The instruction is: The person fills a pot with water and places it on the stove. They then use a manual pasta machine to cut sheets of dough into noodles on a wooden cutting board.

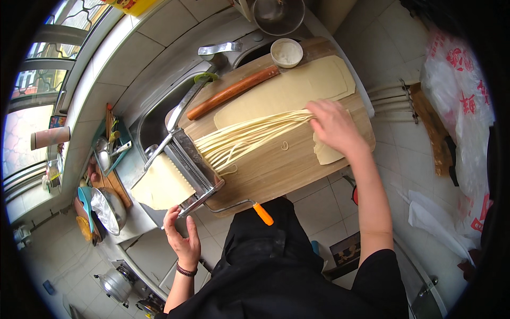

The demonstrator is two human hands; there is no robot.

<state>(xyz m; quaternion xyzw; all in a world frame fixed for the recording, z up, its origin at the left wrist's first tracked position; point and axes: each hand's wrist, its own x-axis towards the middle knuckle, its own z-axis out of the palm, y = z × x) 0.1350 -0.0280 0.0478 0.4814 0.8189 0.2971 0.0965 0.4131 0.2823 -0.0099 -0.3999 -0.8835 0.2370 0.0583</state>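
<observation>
My right hand (332, 125) holds the far ends of a bundle of long cut noodles (255, 131) over a wooden board (275, 171). The noodles stretch from the metal pasta machine (191, 167). On its other side a flat dough sheet (163, 183) lies on the feed tray. My left hand (183, 237) is at the tray's near corner, fingers apart; it seems to hold nothing. The crank with an orange handle (263, 214) sticks out toward me. Behind the noodles lie a large dough sheet (287, 89) and a wooden rolling pin (233, 93). A dough piece (328, 151) is partly under my right forearm.
A white bowl of flour (286, 52) stands on the board's back edge, beside a clear bowl (279, 16). The board lies across a sink with a faucet (217, 52). Left of the machine are a utensil basket (119, 155) and a metal bowl (115, 211). Plastic bags (458, 99) hang at right.
</observation>
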